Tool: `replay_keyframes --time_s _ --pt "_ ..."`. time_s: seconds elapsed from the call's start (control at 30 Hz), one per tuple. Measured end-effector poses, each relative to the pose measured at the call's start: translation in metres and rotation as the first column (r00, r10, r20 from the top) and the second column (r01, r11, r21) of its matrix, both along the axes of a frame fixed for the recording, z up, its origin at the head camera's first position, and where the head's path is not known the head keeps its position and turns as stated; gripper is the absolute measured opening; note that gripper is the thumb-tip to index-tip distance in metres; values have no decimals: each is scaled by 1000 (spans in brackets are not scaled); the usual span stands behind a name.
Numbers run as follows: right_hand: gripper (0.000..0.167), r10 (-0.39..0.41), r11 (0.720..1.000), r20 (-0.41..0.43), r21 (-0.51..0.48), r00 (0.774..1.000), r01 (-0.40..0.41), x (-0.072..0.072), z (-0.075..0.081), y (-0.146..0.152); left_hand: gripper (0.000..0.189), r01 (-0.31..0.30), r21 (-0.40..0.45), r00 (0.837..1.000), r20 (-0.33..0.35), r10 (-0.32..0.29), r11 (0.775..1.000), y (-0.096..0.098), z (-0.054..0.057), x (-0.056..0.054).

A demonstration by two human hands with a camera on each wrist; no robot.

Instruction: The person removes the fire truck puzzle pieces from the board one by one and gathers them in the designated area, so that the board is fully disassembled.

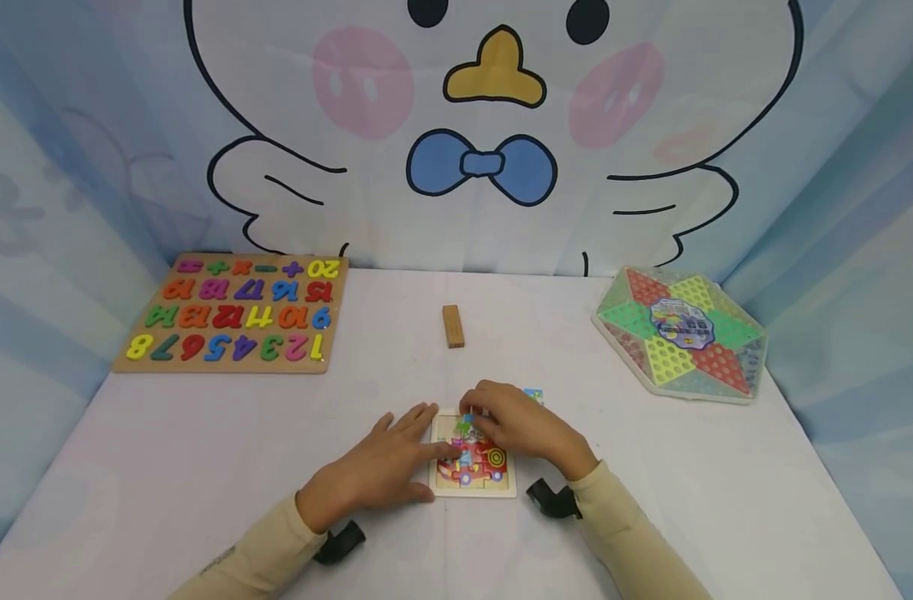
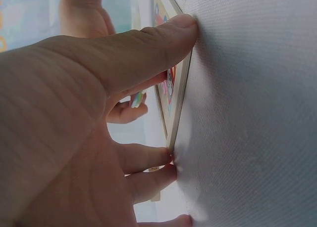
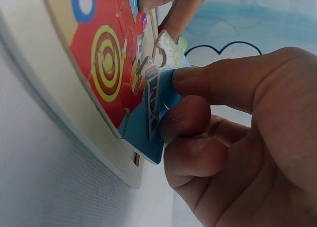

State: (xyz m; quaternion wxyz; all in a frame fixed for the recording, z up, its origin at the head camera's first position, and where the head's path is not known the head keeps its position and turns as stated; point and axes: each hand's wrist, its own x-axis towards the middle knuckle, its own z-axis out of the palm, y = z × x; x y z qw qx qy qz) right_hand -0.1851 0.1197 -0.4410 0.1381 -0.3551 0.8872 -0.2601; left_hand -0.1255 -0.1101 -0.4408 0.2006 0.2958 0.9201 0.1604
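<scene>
A small wooden jigsaw puzzle [image 1: 494, 460] with a red vehicle picture lies in a pale frame [image 1: 474, 493] on the table. My left hand [image 1: 384, 465] spreads beside it, the index finger reaching over the picture. In the left wrist view, the thumb [image 2: 163, 41] lies along the near edge and other fingertips touch the frame's side. My right hand [image 1: 519, 423] pinches a puzzle piece [image 3: 173, 55] between thumb and fingers over the far part of the puzzle. This piece, white, green and blue with knobbed edges, tilts above the red pieces in the right wrist view.
Another puzzle piece [image 1: 533, 395] lies just behind my right hand. Farther back stands a small wooden block [image 1: 453, 326]. A number board [image 1: 231, 317] is at the back left, and a hexagonal game box [image 1: 681, 333] at the back right. A printed curtain [image 1: 486, 225] hangs behind.
</scene>
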Motion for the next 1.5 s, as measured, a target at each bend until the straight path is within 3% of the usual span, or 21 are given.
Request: replay_keyframes --time_s 0.77,1.5 --pt "12 3 999 -30 -40 1000 -4 0 6 2 57 -13 -9 1000 7 13 1000 0 -1 -1" --pt "10 33 998 61 -49 998 -30 -4 2 3 57 -14 -8 1000 13 14 1000 0 0 0"
